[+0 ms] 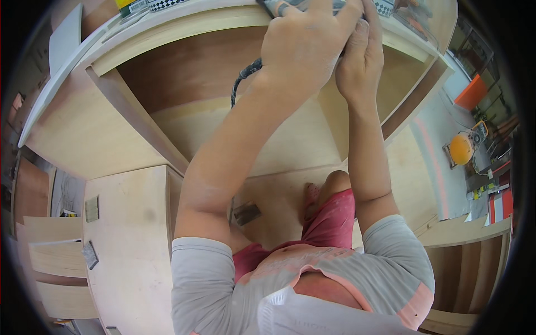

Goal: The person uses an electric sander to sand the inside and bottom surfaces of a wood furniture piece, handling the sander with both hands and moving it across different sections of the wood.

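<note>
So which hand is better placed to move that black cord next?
Probably the left hand: the black cord shows close beside its wrist, while the right hand is farther away, on the left hand's other side. Both look busy up top, though.

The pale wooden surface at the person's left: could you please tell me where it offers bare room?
The wooden surface has a broad bare patch between two small greyish pieces and its right edge. Crowding shows at the picture's top, where the left hand and right hand meet at a dark object, checkered items either side.
</note>
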